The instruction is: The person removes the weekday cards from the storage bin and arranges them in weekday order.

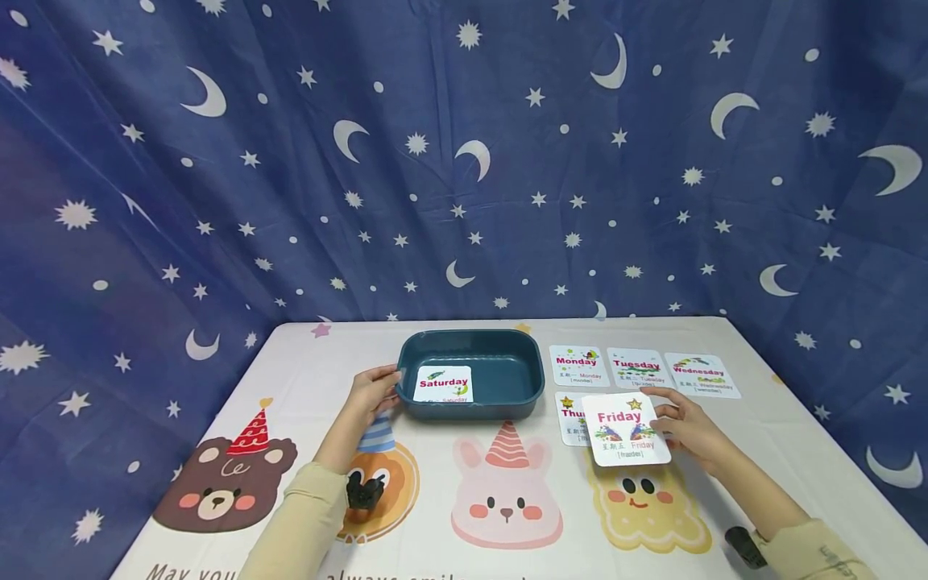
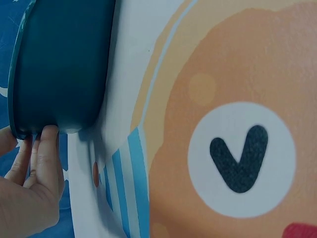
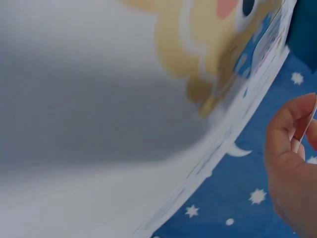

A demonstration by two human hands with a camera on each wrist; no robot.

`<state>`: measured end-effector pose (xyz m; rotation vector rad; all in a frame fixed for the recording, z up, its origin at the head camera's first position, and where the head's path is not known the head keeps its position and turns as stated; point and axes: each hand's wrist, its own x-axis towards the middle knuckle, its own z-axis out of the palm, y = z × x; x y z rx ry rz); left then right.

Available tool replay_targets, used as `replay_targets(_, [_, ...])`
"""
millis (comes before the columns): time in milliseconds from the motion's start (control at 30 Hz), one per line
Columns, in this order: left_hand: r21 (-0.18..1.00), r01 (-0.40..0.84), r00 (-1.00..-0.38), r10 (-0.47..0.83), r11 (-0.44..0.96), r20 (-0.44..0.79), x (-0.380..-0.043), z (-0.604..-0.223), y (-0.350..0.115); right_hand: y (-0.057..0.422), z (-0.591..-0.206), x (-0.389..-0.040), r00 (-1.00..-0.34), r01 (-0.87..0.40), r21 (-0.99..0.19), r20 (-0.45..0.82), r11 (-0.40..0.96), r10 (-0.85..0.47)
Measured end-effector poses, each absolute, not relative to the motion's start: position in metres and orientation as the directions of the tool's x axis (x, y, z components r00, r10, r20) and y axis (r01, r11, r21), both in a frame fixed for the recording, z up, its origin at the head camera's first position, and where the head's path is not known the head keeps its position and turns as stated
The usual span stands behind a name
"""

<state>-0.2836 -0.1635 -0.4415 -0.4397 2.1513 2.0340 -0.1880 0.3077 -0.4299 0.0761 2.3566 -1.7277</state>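
Observation:
My left hand grips the left end of a dark teal rectangular bin. In the left wrist view its thumb and fingers meet at the bin's rim. A white Saturday card leans inside the bin, its lower edge hidden by the front wall. With thumb and fingers, my right hand pinches the right edge of a white Friday card, face up above the table. That card partly covers the Thursday card. The right wrist view shows the hand with only a thin card edge in it.
Monday, Tuesday and Wednesday cards lie in a row at the back right. The white tablecloth has printed cartoon animals. Behind it hangs a blue curtain with moons and stars.

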Motion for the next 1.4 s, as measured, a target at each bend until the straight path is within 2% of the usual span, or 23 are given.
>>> replay_targets(500, [0.948,-0.315,-0.944,-0.113,0.040,-0.309,-0.283,-0.441,-0.164,0.344,-0.439,-0.196,-0.973,0.223,-0.885,-0.230,0.409,0.032])
replay_targets(767, [0.948,-0.317,-0.943,-0.116,0.040,-0.311,-0.282,-0.441,-0.164,0.360,-0.445,-0.203,-0.976,0.214,-0.886,-0.206,0.412,0.063])
replay_targets(967, [0.946,-0.321,-0.942,-0.117,0.040,-0.314,-0.283,-0.440,-0.164,0.365,-0.448,-0.211,-0.970,0.241,-0.844,-0.222,0.480,0.097])
replay_targets(1200, [0.947,-0.317,-0.944,-0.113,0.046,-0.311,-0.284,-0.441,-0.164,0.367,-0.454,-0.226,-0.955,0.297,-0.826,-0.259,0.478,0.144])
replay_targets(1400, [0.946,-0.320,-0.943,-0.117,0.052,-0.312,-0.284,-0.441,-0.164,0.369,-0.461,-0.235,-0.958,0.286,-0.816,-0.253,0.502,0.134])
